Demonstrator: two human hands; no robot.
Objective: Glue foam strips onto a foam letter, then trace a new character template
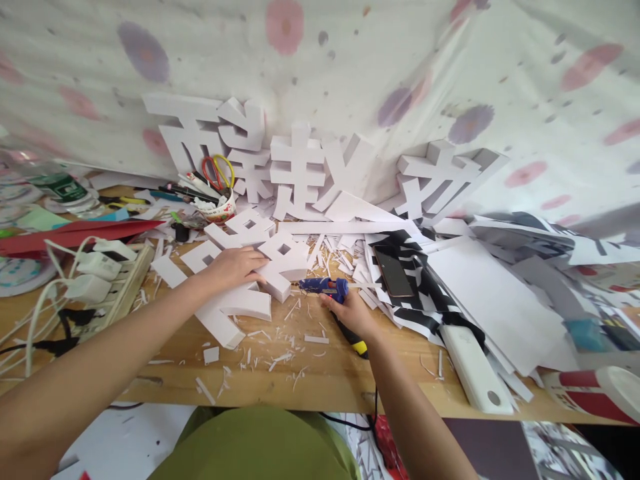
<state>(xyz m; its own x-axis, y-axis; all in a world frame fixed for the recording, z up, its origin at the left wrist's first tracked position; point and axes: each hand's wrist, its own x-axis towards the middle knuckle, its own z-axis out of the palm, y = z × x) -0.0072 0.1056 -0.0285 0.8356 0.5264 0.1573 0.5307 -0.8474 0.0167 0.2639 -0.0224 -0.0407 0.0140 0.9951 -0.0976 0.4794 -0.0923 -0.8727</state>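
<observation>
A blue glue gun (325, 287) with a black and yellow handle is in my right hand (353, 312), its nozzle pointing left and a pale glue stick sticking out at the back. The nozzle is close to the right side of a white three-dimensional character (235, 303), built from thick board strips, that lies on the wooden table (320, 383). My left hand (236, 268) grips this character from above, fingers across its top and thumb toward me. The nozzle's exact contact is too small to tell.
More white characters (297, 167) lean on the flowered curtain behind. A cup of scissors and pens (217, 208) stands back left, a power strip (127, 287) at left. Phone (393, 270), paper sheets (493, 293), white power bank (475, 369) and paper cup (593, 390) lie right. Scraps litter the table.
</observation>
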